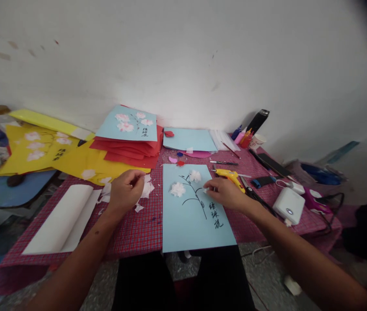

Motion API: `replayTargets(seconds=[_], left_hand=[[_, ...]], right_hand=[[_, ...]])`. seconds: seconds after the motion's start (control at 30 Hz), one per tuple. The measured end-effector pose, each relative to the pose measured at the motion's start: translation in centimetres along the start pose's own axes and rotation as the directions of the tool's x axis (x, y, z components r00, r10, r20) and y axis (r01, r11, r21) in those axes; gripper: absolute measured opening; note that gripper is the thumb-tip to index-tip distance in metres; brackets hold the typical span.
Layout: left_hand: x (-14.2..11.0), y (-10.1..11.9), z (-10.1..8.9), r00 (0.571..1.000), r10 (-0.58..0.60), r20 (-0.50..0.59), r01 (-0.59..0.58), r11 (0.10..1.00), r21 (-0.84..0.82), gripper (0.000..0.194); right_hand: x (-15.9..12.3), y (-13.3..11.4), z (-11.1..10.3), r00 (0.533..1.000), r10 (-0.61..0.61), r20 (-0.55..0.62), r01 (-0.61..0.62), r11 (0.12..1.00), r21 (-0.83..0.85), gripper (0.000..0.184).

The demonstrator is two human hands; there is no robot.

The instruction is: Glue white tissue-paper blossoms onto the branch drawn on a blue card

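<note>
The right hand [221, 192] pinches what looks like a small white piece [205, 190] at the drawn branch [197, 196] on the blue sheet [180, 229] — placing it seems the step in hand, and it calls for a light, exact touch. Two white paper flowers [177, 189] [195, 176] lie on that sheet. The left hand [125, 190] is curled by the paper scraps [146, 190] (whether it grips one, I cannot tell).

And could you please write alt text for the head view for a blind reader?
A right hand holds a small white piece over a light-blue sheet with a drawn branch and two white paper flowers; the left hand is beside white paper scraps.
</note>
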State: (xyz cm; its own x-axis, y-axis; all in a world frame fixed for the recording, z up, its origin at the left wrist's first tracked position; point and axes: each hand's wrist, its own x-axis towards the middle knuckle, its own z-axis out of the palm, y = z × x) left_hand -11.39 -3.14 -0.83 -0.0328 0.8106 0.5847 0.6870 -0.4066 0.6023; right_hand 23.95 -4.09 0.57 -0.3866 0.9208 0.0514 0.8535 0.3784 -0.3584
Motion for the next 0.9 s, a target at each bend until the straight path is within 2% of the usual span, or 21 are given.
replayTargets(seconds=[0.2,0.37,0.5,0.57,0.7,0.9], left_hand=[[0.0,-0.2,0.2,1.0,0.012,0.001,-0.012,1.0,-0.006,0.012],[-0.1,-0.2,0.1,1.0,0.001,0.013,-0.001,1.0,-0.016,0.013],[-0.1,-0.2,0.1,1.0,0.0,0.025,0.001,1.0,-0.015,0.014],[-0.1,-0.2,0.1,1.0,-0.001,0.025,0.001,1.0,-0.015,0.014],[-0.1,-0.1,0.1,1.0,0.002,0.023,-0.002,1.0,-0.007,0.013],[-0.1,-0.2,0.1,1.0,0.011,0.027,-0.011,1.0,-0.004,0.013]], right_hand=[[-0.5,1.0,-0.2,0.999,0.041,-0.036,-0.041,0.999,-0.004,0.034],[-0.5,1.0,0.5,0.998,0.068,0.01,-0.068,0.997,-0.022,0.034],[-0.5,0.5,0.6,0.987,0.145,0.07,-0.145,0.989,-0.014,0.047],[-0.5,0.3,0.6,0.986,0.145,0.088,-0.145,0.989,-0.013,0.043],[-0.2,-0.2,0.3,0.995,0.074,0.069,-0.073,0.997,-0.018,0.02],[0.2,-0.4,0.2,0.999,-0.026,0.03,0.03,0.991,-0.127,0.021]])
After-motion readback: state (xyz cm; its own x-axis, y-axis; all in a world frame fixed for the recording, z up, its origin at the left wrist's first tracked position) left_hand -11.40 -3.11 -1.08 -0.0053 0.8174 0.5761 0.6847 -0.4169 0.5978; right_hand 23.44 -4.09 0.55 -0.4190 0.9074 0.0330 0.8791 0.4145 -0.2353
